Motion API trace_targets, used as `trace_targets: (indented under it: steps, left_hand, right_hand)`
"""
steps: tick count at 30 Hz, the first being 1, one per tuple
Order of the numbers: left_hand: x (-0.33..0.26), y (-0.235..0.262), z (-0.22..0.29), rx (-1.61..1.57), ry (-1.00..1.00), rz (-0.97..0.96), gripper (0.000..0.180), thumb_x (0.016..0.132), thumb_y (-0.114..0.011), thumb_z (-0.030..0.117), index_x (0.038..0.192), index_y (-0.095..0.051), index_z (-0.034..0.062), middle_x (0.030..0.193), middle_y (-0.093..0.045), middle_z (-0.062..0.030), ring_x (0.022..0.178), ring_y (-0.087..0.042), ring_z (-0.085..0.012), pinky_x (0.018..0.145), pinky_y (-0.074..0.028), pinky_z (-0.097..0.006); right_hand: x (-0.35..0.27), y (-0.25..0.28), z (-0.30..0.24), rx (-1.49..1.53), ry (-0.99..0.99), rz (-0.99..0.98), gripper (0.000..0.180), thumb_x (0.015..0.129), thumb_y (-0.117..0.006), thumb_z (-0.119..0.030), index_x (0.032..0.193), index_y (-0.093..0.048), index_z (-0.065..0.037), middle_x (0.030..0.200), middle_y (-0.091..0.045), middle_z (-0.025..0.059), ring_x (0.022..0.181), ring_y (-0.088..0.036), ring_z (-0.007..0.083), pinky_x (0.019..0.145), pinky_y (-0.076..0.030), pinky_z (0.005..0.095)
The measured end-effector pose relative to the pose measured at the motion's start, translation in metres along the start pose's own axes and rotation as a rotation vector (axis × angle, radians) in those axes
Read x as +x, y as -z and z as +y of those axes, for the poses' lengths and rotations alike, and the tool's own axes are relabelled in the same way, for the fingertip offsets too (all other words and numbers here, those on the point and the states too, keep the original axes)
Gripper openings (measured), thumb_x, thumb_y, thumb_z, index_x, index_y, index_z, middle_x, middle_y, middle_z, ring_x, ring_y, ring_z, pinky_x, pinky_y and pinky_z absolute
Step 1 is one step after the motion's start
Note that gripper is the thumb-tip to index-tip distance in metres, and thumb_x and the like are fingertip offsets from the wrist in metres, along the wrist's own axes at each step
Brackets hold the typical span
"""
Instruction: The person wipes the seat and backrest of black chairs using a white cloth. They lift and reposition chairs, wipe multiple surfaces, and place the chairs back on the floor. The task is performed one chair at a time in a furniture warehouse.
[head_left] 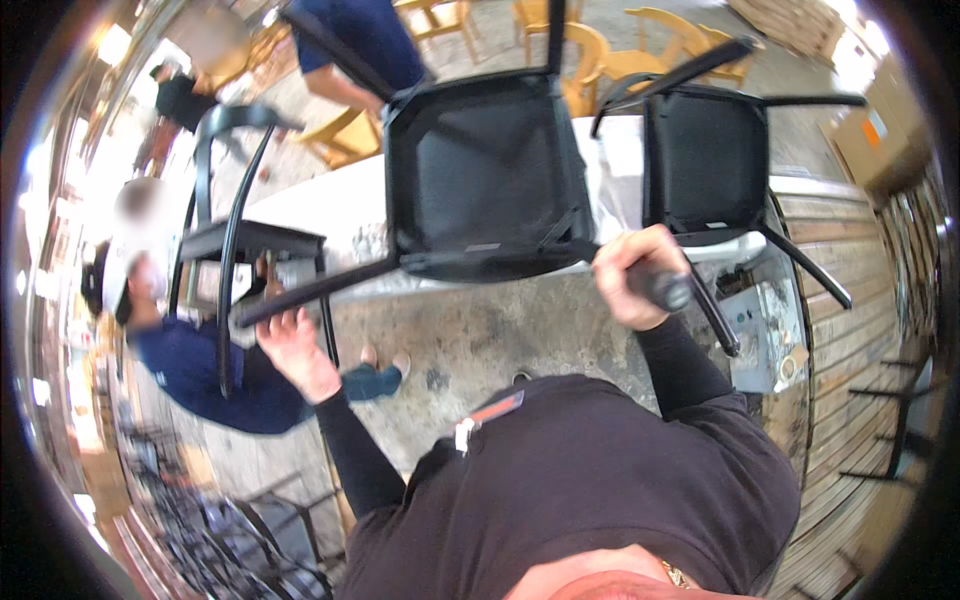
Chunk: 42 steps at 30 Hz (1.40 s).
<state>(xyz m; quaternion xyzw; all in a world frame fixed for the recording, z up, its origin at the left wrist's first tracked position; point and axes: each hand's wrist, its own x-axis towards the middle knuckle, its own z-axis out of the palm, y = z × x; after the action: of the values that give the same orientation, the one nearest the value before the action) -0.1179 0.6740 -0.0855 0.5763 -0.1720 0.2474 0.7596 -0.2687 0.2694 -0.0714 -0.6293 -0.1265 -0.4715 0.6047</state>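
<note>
A black chair [485,170] is tipped in front of me, the underside of its seat facing me and its legs splayed outward. My right hand [638,275] wraps around the near right leg, close to its tip. At the near left leg [335,287], my left hand [300,355] grips close to the end, its fingertips partly behind the leg. A second black chair [706,160] stands tipped just beyond my right hand, its seat underside also showing. On the left, a person in dark blue [215,365] has a hand at another black chair [250,238].
A white-covered table [345,205] runs behind the chairs. Wooden chairs [650,60] and more people are at the back. Slatted wood [845,290] and a cardboard box [880,135] line the right. A grey box [765,325] sits near my right arm. Black frames [250,530] are piled lower left.
</note>
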Motion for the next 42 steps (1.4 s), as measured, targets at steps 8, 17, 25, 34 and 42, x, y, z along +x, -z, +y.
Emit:
trace_targets:
  steps: [8,17,25,34,42]
  left_hand:
    - [-0.03,-0.002,-0.004,-0.056,0.216,0.23,0.009,0.098,-0.052,0.01,0.09,-0.05,0.007,0.073,-0.053,-0.0071,0.082,-0.058,-0.024,0.099,-0.047,-0.053]
    - [-0.045,-0.026,-0.003,0.012,0.32,0.083,0.01,0.098,-0.055,0.013,0.098,-0.052,0.0039,0.1,-0.064,-0.0131,0.121,-0.058,-0.0368,0.106,-0.042,-0.049]
    - [-0.119,-0.085,-0.022,0.009,0.364,0.09,0.014,0.098,-0.06,0.023,0.101,-0.051,0.0131,0.115,-0.065,-0.0111,0.12,-0.058,-0.0247,0.089,-0.052,-0.043]
    - [-0.15,-0.025,-0.047,-0.059,0.798,0.311,0.019,0.098,-0.062,0.031,0.113,-0.053,0.0239,0.146,-0.05,0.0037,0.129,-0.048,-0.0247,0.103,-0.041,-0.055]
    - [-0.158,-0.007,-0.064,-0.127,0.783,0.296,0.022,0.098,-0.063,0.027,0.116,-0.053,0.0199,0.148,-0.047,0.0014,0.129,-0.048,-0.0284,0.107,-0.04,-0.054]
  right_hand:
    - [-0.06,0.016,-0.015,-0.063,0.263,-0.262,0.02,0.07,-0.073,0.006,0.074,-0.057,-0.006,0.062,-0.058,0.0047,0.052,-0.06,0.0252,0.048,-0.047,0.0362]
    - [-0.04,0.055,0.018,-0.017,0.222,-0.274,0.023,0.06,-0.073,-0.008,0.077,-0.058,-0.005,0.069,-0.061,0.0055,0.059,-0.063,0.0254,0.053,-0.049,0.0366]
    - [-0.041,0.117,0.047,-0.106,-0.092,0.013,0.013,0.075,-0.066,0.004,0.075,-0.055,-0.003,0.067,-0.058,0.0053,0.059,-0.058,0.014,0.054,-0.045,0.0269]
    - [-0.139,0.092,0.047,-0.259,0.075,-0.261,0.021,0.068,-0.072,0.003,0.076,-0.054,-0.005,0.075,-0.055,0.0096,0.078,-0.06,0.0314,0.085,-0.051,0.0427]
    - [-0.151,0.097,0.051,-0.3,-0.043,-0.483,0.017,0.071,-0.072,-0.001,0.078,-0.057,-0.005,0.082,-0.06,0.008,0.084,-0.063,0.03,0.093,-0.051,0.045]
